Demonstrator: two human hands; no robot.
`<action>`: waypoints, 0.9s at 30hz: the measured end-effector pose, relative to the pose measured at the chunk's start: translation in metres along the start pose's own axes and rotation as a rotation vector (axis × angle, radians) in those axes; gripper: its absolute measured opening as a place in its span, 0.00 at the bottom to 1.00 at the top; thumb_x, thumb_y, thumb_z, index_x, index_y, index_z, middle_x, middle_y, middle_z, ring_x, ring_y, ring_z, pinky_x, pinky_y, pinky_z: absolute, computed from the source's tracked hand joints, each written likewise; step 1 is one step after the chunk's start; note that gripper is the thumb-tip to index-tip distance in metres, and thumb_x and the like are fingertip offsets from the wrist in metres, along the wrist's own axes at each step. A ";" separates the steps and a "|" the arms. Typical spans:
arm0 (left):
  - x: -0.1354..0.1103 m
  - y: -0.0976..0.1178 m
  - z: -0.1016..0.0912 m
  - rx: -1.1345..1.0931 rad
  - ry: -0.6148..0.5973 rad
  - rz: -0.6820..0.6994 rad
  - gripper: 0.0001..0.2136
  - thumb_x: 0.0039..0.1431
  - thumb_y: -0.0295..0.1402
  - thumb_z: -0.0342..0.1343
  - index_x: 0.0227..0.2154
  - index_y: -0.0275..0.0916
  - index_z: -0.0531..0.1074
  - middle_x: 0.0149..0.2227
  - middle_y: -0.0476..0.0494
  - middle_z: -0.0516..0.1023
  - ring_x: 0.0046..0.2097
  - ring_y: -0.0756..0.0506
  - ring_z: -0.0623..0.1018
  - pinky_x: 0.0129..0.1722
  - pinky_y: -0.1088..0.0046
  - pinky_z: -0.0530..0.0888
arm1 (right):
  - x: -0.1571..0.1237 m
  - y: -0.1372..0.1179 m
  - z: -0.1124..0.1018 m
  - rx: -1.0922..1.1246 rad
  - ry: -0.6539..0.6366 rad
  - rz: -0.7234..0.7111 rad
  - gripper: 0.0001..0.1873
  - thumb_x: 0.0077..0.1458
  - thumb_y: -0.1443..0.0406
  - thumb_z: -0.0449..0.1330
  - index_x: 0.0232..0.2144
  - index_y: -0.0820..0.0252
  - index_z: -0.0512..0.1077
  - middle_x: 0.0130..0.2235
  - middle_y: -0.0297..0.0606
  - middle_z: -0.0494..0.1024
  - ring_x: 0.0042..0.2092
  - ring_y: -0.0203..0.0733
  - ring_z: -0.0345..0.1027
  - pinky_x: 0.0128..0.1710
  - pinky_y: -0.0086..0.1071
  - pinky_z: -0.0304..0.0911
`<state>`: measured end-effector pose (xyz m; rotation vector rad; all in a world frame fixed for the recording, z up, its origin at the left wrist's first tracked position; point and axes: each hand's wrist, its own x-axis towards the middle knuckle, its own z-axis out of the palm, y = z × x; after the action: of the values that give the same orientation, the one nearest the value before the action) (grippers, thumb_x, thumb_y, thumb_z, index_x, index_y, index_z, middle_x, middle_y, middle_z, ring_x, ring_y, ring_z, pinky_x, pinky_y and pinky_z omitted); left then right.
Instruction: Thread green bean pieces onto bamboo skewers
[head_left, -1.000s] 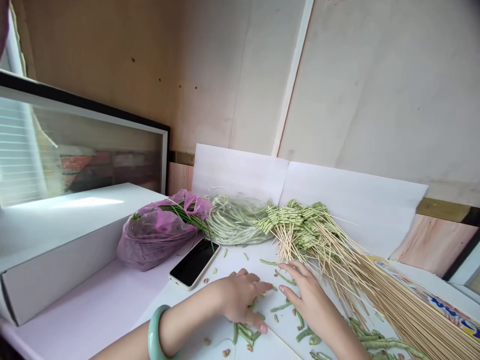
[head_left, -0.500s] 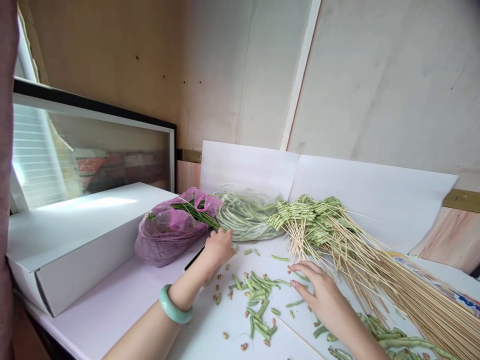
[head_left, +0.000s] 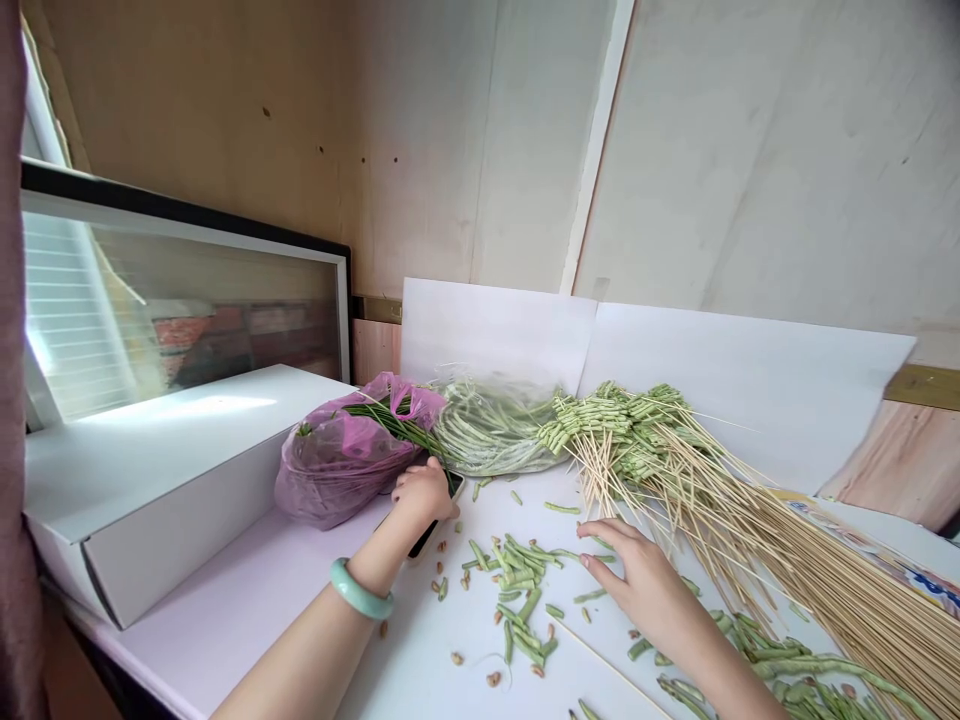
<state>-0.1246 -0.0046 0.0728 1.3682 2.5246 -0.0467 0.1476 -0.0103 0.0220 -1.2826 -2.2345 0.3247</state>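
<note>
My left hand (head_left: pixel 424 492), with a pale green bangle (head_left: pixel 360 592) on its wrist, is over a dark phone (head_left: pixel 424 540) that lies on the table. Its fingers are bent and its thumb stands apart; whether they touch the phone I cannot tell. My right hand (head_left: pixel 626 562) hovers with thumb and fingers apart beside cut green bean pieces (head_left: pixel 517 570). Bean pieces show around its fingertips, none clearly gripped. A thin bamboo skewer (head_left: pixel 600 660) lies in front. Behind, bean pieces threaded on skewers (head_left: pixel 637 420) form a pile.
A purple plastic bag (head_left: pixel 337 480) of green stalks stands at the left, next to a clear bag of long beans (head_left: pixel 499 425). A white box (head_left: pixel 187 450) is farther left. Many bare skewers (head_left: pixel 840 570) fan out at the right, near more beans (head_left: pixel 795 665).
My left hand has shifted slightly left and back over the phone, uncovering its right corner. My right hand has barely moved. The view has shifted a little.
</note>
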 end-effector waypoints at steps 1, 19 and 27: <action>-0.003 0.000 -0.002 -0.003 -0.004 0.004 0.19 0.63 0.37 0.55 0.55 0.38 0.65 0.55 0.37 0.68 0.52 0.39 0.73 0.48 0.54 0.73 | 0.000 -0.001 -0.001 0.003 -0.001 -0.001 0.14 0.55 0.60 0.51 0.40 0.56 0.73 0.45 0.42 0.76 0.46 0.48 0.71 0.47 0.40 0.66; -0.037 -0.038 -0.066 -0.039 0.539 0.327 0.07 0.57 0.35 0.55 0.35 0.37 0.71 0.37 0.36 0.78 0.42 0.34 0.78 0.36 0.65 0.71 | 0.054 -0.042 -0.060 -0.271 -0.104 -0.144 0.14 0.57 0.61 0.54 0.42 0.56 0.76 0.47 0.42 0.77 0.46 0.50 0.72 0.47 0.42 0.66; -0.019 -0.040 -0.053 -0.102 0.674 0.223 0.08 0.61 0.37 0.49 0.36 0.40 0.69 0.30 0.44 0.78 0.34 0.38 0.79 0.26 0.72 0.64 | 0.179 -0.056 -0.054 -0.290 -0.068 -0.232 0.14 0.58 0.65 0.60 0.47 0.60 0.73 0.48 0.44 0.76 0.48 0.46 0.70 0.51 0.41 0.64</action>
<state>-0.1590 -0.0342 0.1247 1.8464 2.7896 0.6856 0.0657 0.1106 0.1515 -1.1480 -2.5283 -0.0457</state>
